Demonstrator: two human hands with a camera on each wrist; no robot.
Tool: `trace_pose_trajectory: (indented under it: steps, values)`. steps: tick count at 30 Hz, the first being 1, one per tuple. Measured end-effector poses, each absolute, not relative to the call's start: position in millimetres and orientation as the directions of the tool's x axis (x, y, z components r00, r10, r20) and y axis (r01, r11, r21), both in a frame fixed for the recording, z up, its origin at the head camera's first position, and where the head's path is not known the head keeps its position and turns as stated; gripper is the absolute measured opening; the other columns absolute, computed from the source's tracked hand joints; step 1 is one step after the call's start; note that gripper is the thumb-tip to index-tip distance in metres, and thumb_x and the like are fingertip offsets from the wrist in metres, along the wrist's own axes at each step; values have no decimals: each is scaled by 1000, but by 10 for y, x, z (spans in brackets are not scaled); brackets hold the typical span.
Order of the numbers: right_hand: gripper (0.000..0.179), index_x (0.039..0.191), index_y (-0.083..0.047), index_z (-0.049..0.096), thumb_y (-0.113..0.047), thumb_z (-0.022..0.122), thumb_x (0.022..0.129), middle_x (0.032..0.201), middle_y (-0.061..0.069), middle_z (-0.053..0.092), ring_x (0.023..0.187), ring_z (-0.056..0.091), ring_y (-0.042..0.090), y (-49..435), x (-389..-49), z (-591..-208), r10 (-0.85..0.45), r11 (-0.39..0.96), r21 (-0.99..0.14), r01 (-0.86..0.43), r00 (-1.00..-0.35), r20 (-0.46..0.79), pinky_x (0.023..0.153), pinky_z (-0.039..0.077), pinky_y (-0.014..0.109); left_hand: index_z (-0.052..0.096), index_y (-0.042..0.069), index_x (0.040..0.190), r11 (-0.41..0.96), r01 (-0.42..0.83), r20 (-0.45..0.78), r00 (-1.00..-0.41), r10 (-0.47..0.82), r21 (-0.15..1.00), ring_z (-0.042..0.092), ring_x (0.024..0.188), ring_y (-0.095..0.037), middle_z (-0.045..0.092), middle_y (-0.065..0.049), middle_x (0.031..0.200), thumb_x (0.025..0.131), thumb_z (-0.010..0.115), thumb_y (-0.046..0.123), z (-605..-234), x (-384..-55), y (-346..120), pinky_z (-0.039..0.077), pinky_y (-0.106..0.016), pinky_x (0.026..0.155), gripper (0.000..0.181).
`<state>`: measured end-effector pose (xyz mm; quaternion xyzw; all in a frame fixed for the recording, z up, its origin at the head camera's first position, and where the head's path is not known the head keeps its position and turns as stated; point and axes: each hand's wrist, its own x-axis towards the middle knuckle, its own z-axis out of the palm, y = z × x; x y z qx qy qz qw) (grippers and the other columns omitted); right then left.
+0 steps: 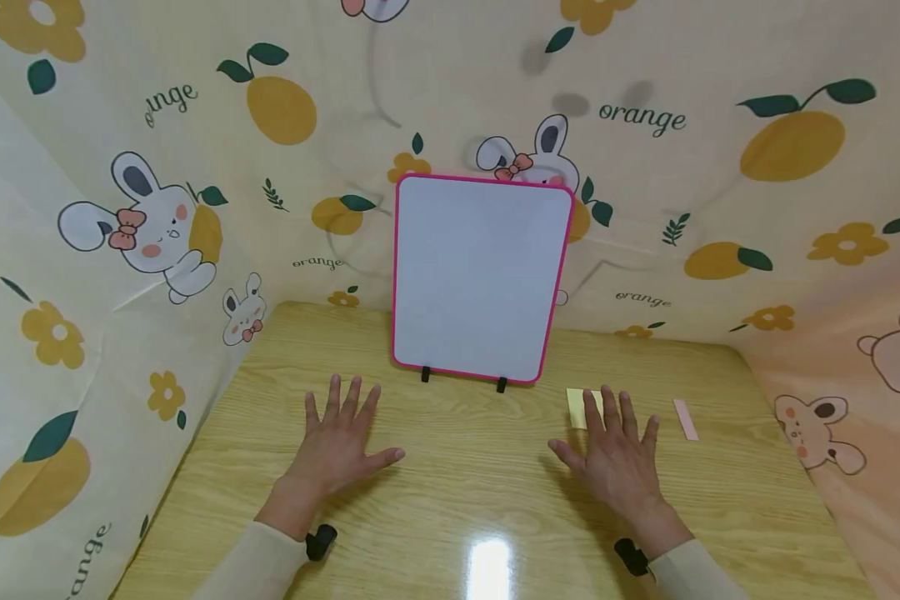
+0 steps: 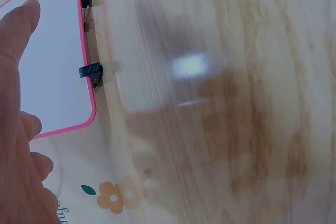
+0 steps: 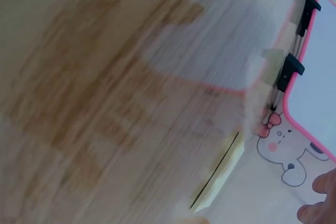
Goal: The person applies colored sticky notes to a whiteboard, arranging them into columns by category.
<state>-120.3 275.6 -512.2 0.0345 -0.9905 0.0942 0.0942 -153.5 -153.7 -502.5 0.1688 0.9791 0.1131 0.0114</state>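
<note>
Cream sleeves (image 1: 251, 562) are closest, each with a small black wrist camera (image 1: 321, 542) by the hand. Both hands are over the bench (image 1: 457, 467), backs up. On the left hand (image 1: 335, 454) and the right hand (image 1: 618, 467), the fingers are spread apart and hold nothing.

What matters most is the yellow sticky-note pad (image 1: 575, 410). It lies just past the right thumb, and the right pointing finger hides part of it. I cannot tell if that finger touches it. Because some is hidden, I cannot tell its long way from above. The right hand is much nearer to it; the left fingers are well apart from it.

Just beside the right little finger, on its outer side, is a thin pink paper strip (image 1: 686, 420). Its long way points away from the person, with the far end tipped a bit left.

Past both hands' fingers and between them, a pink-edged whiteboard (image 1: 483, 279) stands tall on two black clips (image 1: 425, 375).
</note>
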Motion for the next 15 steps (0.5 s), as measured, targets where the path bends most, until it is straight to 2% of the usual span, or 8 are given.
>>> trace_pose_trajectory:
  steps: [9,15]
  values:
    - [100,165,2,26,-68,56,100,170,30,25,159,17,52,2893,-1178,-5191,-49,977,-192,-87,-980,194,121,13,82,23,11,169,888,383,-13,-917,399,256,-6,163,-44,8,-21,176,96,53,77,-5061,-1582,-1407,0,-68,130,103]
    - [95,164,0,30,-66,56,101,170,29,26,157,20,55,2979,-1264,-5254,-58,982,-166,-87,-984,170,118,16,84,29,14,168,874,420,12,-902,431,245,1,162,-49,17,-22,175,96,54,76,-5086,-1584,-1257,4,-75,127,99]
